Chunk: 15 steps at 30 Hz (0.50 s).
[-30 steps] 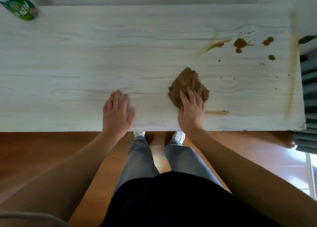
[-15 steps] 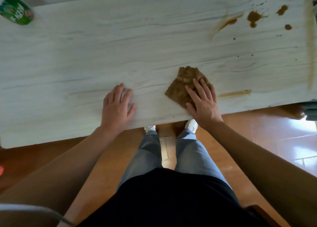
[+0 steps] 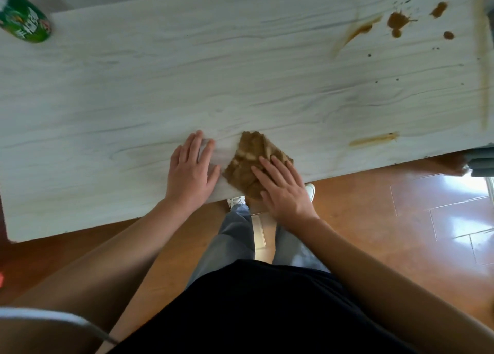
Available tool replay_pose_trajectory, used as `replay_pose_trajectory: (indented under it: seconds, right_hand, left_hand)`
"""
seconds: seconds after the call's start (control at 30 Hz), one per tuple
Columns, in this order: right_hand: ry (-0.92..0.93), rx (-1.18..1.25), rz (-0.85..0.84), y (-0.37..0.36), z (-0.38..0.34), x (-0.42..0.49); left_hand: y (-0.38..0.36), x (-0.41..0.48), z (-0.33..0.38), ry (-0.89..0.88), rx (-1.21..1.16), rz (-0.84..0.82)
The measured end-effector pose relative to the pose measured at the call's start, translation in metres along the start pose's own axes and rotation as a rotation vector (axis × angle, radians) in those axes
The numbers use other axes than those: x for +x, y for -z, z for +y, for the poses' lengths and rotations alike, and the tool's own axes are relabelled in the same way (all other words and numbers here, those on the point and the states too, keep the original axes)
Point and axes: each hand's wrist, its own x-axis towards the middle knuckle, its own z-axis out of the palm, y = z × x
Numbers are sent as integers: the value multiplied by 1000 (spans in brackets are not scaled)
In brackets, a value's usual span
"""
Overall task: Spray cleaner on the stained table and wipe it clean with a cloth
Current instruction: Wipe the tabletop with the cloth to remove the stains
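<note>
green cleaner bottle (image 3: 25, 19) at table (image 3: 160, 86) corner

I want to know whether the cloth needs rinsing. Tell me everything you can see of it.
The cloth is brown or tan all over; whether that is its own colour or soaking cannot be told. It looks soft and thick, crumpled into a rough bunch with folds, not spread flat. It lies on the table at the near edge, its lower corner reaching that edge. The right hand presses flat on its near right part; the left hand rests just beside it.

R hand (image 3: 284, 190) flat on cloth (image 3: 252, 161); L hand (image 3: 191, 169) beside, maybe touching.
</note>
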Motion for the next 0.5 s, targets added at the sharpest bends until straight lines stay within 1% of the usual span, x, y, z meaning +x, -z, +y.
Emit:
replay_pose_trajectory:
  seconds: [0.07, 0.17, 0.23, 0.3, 0.4, 0.43, 0.5]
  right_hand:
    - [-68, -25, 14, 9, 32, -4]
    - [-257, -23, 74, 23, 78, -8]
    - [-376, 0, 104, 30, 95, -5]
    - [-476, 28, 115, 31, 92, 3]
    - [-582, 53, 111, 23, 62, 16]
    - [-580, 60, 104, 20, 50, 19]
    - [-510, 53, 86, 14, 25, 20]
  left_hand:
    - [1, 0, -2, -9, 3, 7]
    - [1, 0, -2, 4, -6, -11]
    - [0, 0, 1, 19, -7, -21]
    - [-1, 0, 4, 27, -7, -18]
    - [-2, -1, 8, 40, -9, -1]
    - [-1, -1, 9, 45, -11, -3]
    - [-1, -1, 11, 52, -10, -12]
